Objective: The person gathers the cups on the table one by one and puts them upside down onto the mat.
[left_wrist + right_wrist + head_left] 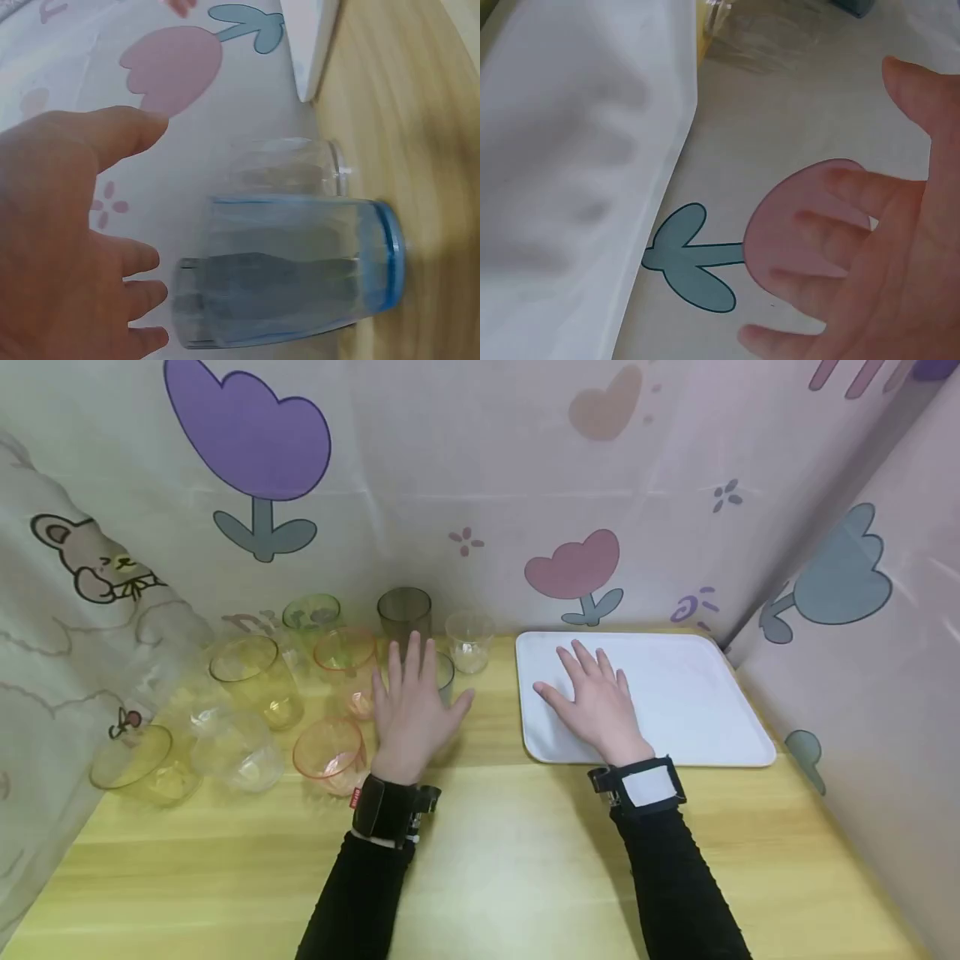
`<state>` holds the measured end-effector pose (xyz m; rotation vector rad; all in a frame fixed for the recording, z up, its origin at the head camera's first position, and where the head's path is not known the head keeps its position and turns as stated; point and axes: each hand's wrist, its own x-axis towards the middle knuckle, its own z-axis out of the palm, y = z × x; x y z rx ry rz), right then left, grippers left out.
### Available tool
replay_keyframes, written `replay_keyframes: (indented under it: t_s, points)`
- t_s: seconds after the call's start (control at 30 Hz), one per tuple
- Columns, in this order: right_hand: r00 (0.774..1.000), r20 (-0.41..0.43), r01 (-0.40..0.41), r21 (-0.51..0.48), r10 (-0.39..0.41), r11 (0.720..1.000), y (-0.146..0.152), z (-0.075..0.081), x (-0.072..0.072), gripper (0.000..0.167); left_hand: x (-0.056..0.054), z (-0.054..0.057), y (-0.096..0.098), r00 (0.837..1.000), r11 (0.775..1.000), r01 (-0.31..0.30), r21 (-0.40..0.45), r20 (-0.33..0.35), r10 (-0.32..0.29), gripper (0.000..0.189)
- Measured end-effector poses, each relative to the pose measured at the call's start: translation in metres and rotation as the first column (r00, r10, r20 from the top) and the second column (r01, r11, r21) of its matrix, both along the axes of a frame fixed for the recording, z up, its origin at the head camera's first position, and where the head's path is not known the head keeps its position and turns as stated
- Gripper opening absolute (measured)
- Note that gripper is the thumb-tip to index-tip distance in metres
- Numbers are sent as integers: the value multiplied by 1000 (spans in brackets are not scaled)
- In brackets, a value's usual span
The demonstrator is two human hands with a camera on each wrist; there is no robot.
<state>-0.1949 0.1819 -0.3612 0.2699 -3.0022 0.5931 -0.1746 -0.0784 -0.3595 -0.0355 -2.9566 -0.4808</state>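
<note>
My left hand (412,718) is spread with straight fingers over a blue-tinted clear cup (300,270), which it mostly hides in the head view. In the left wrist view that cup stands on the table, apart from the fingers. A dark grey see-through cup (405,606) is behind the fingertips, and a small colourless cup (470,647) stands to their right. Over the left part of a white tray (690,702), my right hand (600,706) is also spread, palm down and holding nothing. Its shadow falls on the tray in the right wrist view.
Left of my left hand stand several more see-through cups: two orange-rimmed (330,752), yellow ones (258,685) and a green one (311,614). A colourless cup (240,756) is among them. A patterned curtain (420,468) closes off the wooden table (510,860) behind and at both sides.
</note>
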Motion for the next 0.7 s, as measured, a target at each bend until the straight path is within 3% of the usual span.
replay_keyframes:
  t_s: [0.27,0.43,0.7]
  points:
    - [993,67,-93,-57,97,994,4,8,18,66,13,17,-3,995,998,42,42,-89,-38,89]
    - [990,91,-105,-72,112,992,14,4,29,63,24,20,-7,985,989,63,133,-167,-40,70]
    - [984,112,-132,-37,135,991,36,-5,45,48,48,26,-29,941,929,177,326,-333,-63,46]
